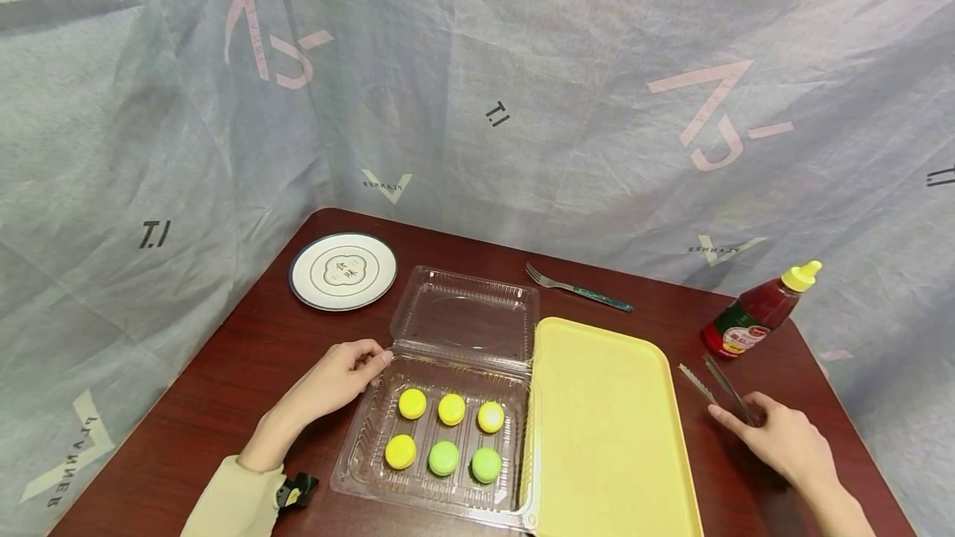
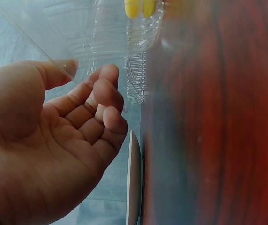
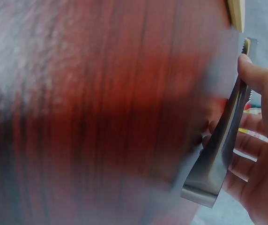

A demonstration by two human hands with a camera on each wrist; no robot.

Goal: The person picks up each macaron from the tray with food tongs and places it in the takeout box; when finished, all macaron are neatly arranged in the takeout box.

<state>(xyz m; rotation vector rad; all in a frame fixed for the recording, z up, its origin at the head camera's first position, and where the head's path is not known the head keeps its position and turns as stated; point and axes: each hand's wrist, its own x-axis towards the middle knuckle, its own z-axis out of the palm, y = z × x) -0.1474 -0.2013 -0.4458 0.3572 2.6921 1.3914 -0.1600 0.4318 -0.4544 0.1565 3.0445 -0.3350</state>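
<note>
A clear plastic clamshell container lies open, its lid folded back. Inside it sit several yellow macarons and two green macarons, in two rows. My left hand pinches the container's rim at the left, near the hinge; in the left wrist view the thumb lies against the plastic edge and the fingers curl toward it. On the right, my right hand holds metal tongs, their serrated tips apart and pointing toward the bottle, with nothing between them.
A yellow tray lies against the container's right side. Behind it is a fork with a green handle. A red sauce bottle with a yellow cap stands at the back right, a white plate at the back left. Grey cloth hangs behind.
</note>
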